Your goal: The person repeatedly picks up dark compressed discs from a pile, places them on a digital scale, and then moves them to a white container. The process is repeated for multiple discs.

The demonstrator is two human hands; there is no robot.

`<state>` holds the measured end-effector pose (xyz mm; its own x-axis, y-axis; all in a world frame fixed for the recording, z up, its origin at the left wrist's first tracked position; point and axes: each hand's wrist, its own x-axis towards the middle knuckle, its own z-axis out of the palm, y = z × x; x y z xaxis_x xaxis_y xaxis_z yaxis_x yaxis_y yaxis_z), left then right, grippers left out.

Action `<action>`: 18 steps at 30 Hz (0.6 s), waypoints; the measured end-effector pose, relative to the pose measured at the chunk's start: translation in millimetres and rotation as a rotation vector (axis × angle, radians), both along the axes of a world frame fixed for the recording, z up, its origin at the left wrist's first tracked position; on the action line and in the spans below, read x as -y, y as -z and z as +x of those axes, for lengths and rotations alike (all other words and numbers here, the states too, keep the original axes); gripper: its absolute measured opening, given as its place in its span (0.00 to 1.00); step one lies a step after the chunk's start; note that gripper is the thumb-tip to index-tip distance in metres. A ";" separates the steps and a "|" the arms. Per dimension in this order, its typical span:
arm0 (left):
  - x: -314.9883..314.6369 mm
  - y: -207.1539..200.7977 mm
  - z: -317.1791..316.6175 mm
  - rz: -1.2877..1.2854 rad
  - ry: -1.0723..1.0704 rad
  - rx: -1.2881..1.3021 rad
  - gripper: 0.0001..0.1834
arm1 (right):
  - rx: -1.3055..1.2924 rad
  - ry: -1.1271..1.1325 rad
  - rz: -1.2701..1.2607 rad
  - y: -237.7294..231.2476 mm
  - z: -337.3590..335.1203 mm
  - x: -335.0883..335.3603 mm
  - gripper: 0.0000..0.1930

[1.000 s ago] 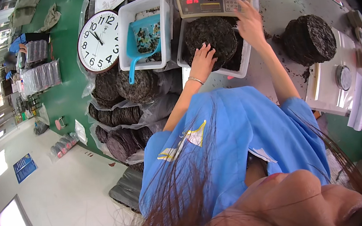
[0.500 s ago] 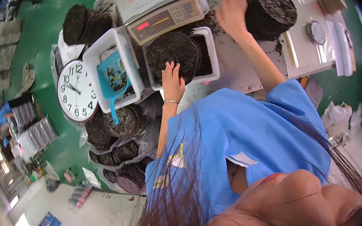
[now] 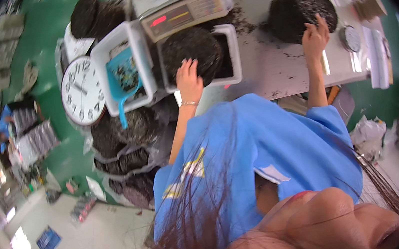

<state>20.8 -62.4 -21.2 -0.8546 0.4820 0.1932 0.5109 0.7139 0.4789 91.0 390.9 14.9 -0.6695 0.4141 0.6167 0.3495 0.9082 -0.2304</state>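
A thick stack of thin, dark, round dried sheets [image 3: 184,46] sits in a white plastic bin [image 3: 235,62]. My left hand [image 3: 188,80] rests on its near edge, fingers stretched out and slightly apart. To the right on the table stands another dark round stack [image 3: 293,11]. My right hand [image 3: 315,38] touches that stack's near right edge, with its fingers spread over the top sheet. My right thumb is hard to make out. Dark crumbs lie in the bin beside the first stack.
Behind the bin stands a digital scale [image 3: 185,15]. Left of it, a white bin [image 3: 143,61] holds a blue dustpan [image 3: 120,79], beside a round wall clock [image 3: 83,92]. Bagged dark rounds [image 3: 128,159] are piled below. Crumbs dot the grey table [image 3: 260,46].
My right hand has moved right and nearer, from a dark round at the far edge to the right stack. That far round is gone from its place; the right stack's top looks wider.
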 end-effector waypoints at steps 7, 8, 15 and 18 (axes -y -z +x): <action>4.5 -54.6 -12.5 0.230 -0.109 -0.056 0.22 | -0.089 -0.506 -0.397 -20.7 -40.7 139.3 0.15; 3.1 -75.5 -12.1 0.353 -0.201 -0.012 0.21 | -0.073 -0.596 -0.425 -26.7 -45.4 163.9 0.16; 20.3 -130.8 -7.6 1.623 -0.358 0.805 0.23 | -0.002 -1.072 -0.507 -90.9 -62.3 277.2 0.37; 22.5 -137.9 -3.2 1.725 -0.300 0.901 0.23 | 0.044 -1.124 -0.371 -98.3 -70.9 282.8 0.30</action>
